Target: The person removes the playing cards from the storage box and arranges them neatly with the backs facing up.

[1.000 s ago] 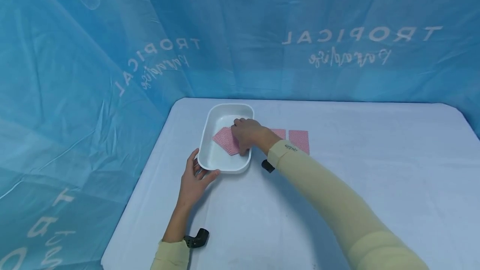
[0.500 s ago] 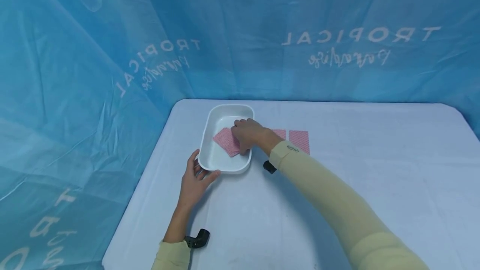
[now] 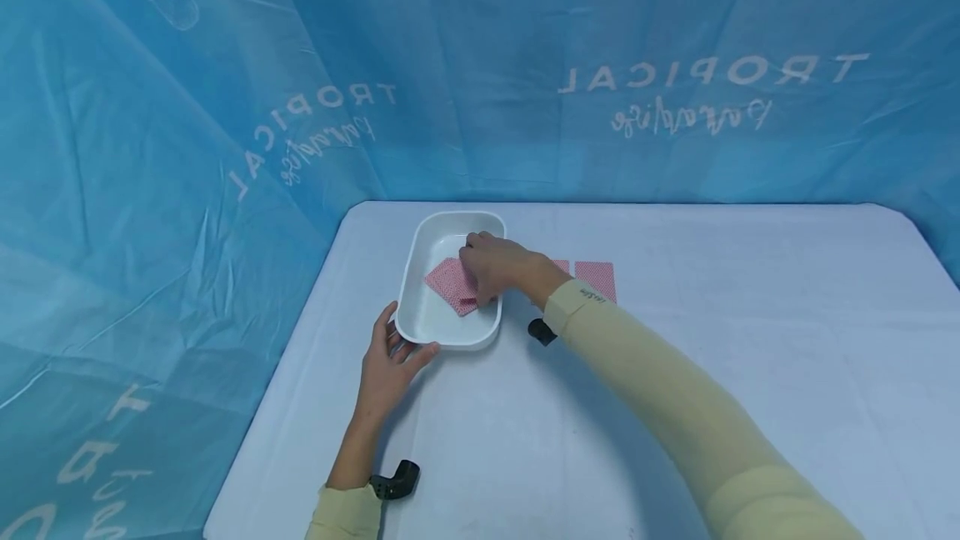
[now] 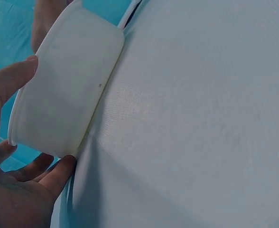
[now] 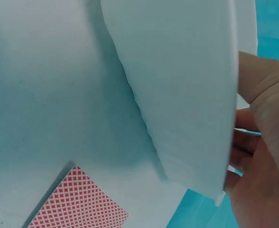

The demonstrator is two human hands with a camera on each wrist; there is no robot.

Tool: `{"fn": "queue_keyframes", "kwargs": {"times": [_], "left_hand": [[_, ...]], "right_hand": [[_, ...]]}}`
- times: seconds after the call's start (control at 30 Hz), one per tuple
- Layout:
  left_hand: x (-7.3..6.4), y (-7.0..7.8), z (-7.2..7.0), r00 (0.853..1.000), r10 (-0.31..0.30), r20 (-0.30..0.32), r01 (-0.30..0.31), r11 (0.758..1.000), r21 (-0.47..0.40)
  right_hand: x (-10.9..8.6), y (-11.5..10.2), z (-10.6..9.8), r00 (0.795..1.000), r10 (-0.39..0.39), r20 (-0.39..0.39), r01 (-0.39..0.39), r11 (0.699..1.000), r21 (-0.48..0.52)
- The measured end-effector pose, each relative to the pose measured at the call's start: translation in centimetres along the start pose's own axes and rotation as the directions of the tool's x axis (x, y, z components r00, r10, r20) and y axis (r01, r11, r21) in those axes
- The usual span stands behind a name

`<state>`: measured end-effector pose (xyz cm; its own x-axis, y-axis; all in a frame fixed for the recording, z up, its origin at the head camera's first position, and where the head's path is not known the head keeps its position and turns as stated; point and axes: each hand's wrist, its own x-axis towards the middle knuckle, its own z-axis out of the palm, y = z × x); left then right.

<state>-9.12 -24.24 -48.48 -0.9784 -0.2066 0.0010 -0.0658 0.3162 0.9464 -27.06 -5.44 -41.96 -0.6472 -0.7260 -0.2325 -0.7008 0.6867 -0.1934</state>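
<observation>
A white plastic tray [image 3: 448,332] stands at the left of the table. Inside it lie red-and-white patterned playing cards [image 3: 446,280], overlapping at angles. My left hand [image 3: 386,369] grips the tray's near left corner, and in the left wrist view the thumb [image 4: 16,78] lies at the rim with the fingers around the wall. My right hand [image 3: 491,265] reaches over the right rim, its curled fingers pinching a card at the pile; the tray wall hides the fingertips in the right wrist view.
Right of the tray, more red-backed cards lie on the white-covered table: one card [image 3: 596,280] fully to the side and another [image 3: 561,266] partly under my right wrist. Blue printed curtains [image 3: 480,132] hang behind and to the left.
My right hand stays over the pile with small finger movement; a card's near edge now shows raised beneath it. The left hand keeps its grip on the tray.
</observation>
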Motion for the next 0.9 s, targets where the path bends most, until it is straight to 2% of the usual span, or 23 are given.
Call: {"fn": "queue_keyframes", "kwargs": {"times": [0.2, 0.33, 0.5, 0.67, 0.9], "left_hand": [[-0.1, 0.1, 0.0, 1.000, -0.009, -0.005, 0.009, 1.000, -0.013], [-0.1, 0.3, 0.1, 1.000, -0.024, -0.001, 0.024, 1.000, -0.020], [-0.3, 1.6, -0.2, 0.999, -0.037, 0.025, 0.038, 0.999, -0.018], [-0.9, 3.2, -0.6, 0.998, -0.055, 0.018, 0.055, 0.998, -0.004], [-0.9, 3.5, -0.2, 0.999, -0.044, 0.021, 0.044, 0.999, -0.004]], "right_hand": [[-0.4, -0.2, -0.6, 0.998, -0.051, -0.048, 0.053, 0.998, 0.046], [-0.5, -0.4, -0.7, 0.997, -0.062, -0.048, 0.065, 0.995, 0.073], [-0.6, -0.7, -1.2, 0.996, -0.074, -0.046, 0.079, 0.990, 0.118], [-0.9, -1.0, -2.1, 0.995, -0.084, -0.062, 0.088, 0.994, 0.071], [-2.0, -0.3, -3.0, 0.995, -0.064, -0.073, 0.067, 0.997, 0.040]]}}
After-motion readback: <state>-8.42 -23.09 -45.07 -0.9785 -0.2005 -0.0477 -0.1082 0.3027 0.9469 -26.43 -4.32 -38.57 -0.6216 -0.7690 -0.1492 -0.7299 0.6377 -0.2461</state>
